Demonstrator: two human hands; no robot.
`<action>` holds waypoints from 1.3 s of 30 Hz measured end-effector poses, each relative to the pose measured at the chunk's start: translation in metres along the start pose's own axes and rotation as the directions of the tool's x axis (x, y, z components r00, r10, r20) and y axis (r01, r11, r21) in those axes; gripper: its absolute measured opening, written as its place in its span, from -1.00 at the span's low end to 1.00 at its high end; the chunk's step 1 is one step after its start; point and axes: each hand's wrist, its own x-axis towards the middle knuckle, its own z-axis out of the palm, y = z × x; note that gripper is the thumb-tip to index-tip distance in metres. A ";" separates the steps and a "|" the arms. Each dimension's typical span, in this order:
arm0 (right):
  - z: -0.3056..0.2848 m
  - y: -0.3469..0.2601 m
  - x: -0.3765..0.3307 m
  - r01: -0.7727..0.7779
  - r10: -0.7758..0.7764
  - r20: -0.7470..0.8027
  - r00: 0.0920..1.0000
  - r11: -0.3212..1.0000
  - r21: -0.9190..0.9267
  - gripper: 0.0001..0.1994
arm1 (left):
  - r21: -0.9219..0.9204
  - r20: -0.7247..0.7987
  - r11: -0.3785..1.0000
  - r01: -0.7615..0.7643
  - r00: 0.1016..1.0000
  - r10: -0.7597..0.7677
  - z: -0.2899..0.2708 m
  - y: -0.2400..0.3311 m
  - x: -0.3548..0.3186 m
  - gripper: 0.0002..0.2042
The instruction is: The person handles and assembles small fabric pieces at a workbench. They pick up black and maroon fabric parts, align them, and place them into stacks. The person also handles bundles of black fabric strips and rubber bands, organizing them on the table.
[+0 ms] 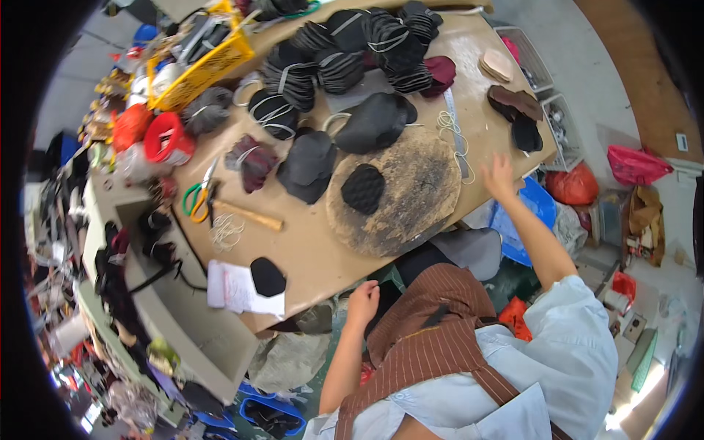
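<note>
My right hand (499,178) reaches over the right part of the table, fingers stretched out and apart, with nothing seen in them. White cord (449,123) and a metal ruler (455,125) lie just beyond it. My left hand (364,299) is closed near the table's front edge, above my lap; whatever its fingers may hold is hidden. Between the hands, a worn round board (418,198) sits on the table, bearing a dark quilted piece (363,188). Larger black pieces (378,121) overlap its far edge. At the far right lie brown and black pieces (517,110).
Tied stacks of dark pieces (392,40) fill the back of the table. On the left are green-and-orange-handled scissors (199,198), a wooden-handled hammer (249,215), a notepad (235,287) and a red bucket (169,139). A yellow crate (202,62) stands behind. Beside the table is a blue tub (539,202).
</note>
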 end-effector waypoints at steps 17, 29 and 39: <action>0.040 0.010 0.052 0.130 -0.159 -0.329 0.931 0.985 -0.110 -0.38 | 0.287 0.360 0.952 0.110 0.908 -0.214 0.303 -0.131 0.234 -0.38; 0.050 0.017 0.046 0.137 -0.148 -0.371 0.917 0.989 -0.055 -0.40 | 0.197 0.250 0.979 0.060 0.962 -0.109 0.287 -0.168 0.239 -0.38; 0.049 0.024 0.046 0.150 -0.129 -0.410 0.903 0.989 0.018 -0.37 | 0.245 0.134 0.969 -0.031 0.991 -0.002 0.241 -0.199 0.212 -0.38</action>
